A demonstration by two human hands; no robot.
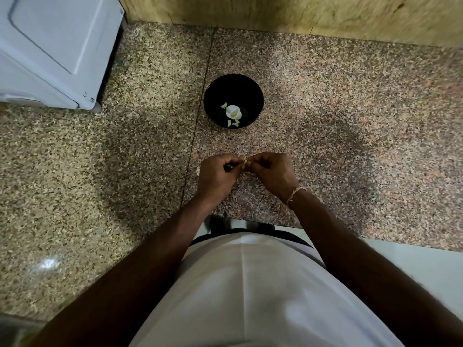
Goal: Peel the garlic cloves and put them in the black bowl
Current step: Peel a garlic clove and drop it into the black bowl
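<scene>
Head view, looking down on a speckled pink-grey granite bench (325, 101). We see both hands meeting just above the near part of the bench: the left hand (217, 177) and the right hand (271, 172) have their fingers curled inward, and together they pinch a small pale garlic clove (245, 162), of which only a sliver shows between the fingertips. We cannot tell how much skin remains on it. A thin pale cord bracelet (295, 192) circles the right wrist.

Beyond the hands, well apart from them and roughly in line with the left one, stands the round black bowl (253, 88). Inside it we count several peeled pale-green garlic cloves (234, 116), lying on and around a white patch at the bottom whose nature we cannot determine.

At upper left stands a white appliance with a recessed panel (50, 46); small marks near its lower corner are too blurred for us to read. A yellow-brown wooden wall panel (300, 13) borders the far edge of the bench. No legible writing appears elsewhere.
</scene>
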